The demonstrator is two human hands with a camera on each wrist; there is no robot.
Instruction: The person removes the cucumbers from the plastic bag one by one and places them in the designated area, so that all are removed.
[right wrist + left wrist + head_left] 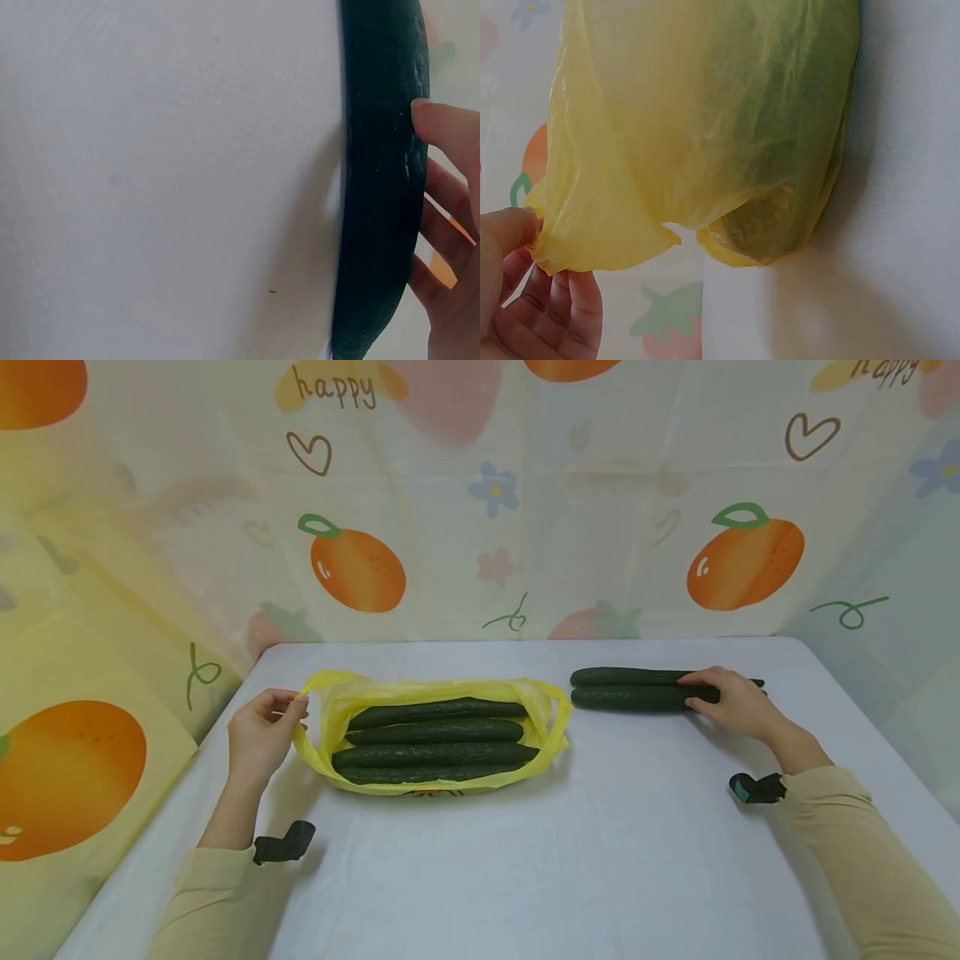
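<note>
A yellow plastic bag (551,752) lies with its mouth facing up on the left half of the table, holding several dark green cucumbers (435,732) side by side. My left hand (262,731) pinches the bag's left handle between thumb and fingers; in the left wrist view, one cucumber end (761,225) shows through a gap in the plastic. To the right lie two more cucumbers, a far one (622,676) and a near one (626,698). My right hand (731,702) grips the near cucumber, thumb on its front side and fingers over its far side.
A white cloth covers the table (540,877). Behind it hangs a curtain (585,552) printed with fruit, hearts and flowers. Small black devices, one on the left wrist (285,843) and one on the right wrist (757,788), stick out inward from the sleeves.
</note>
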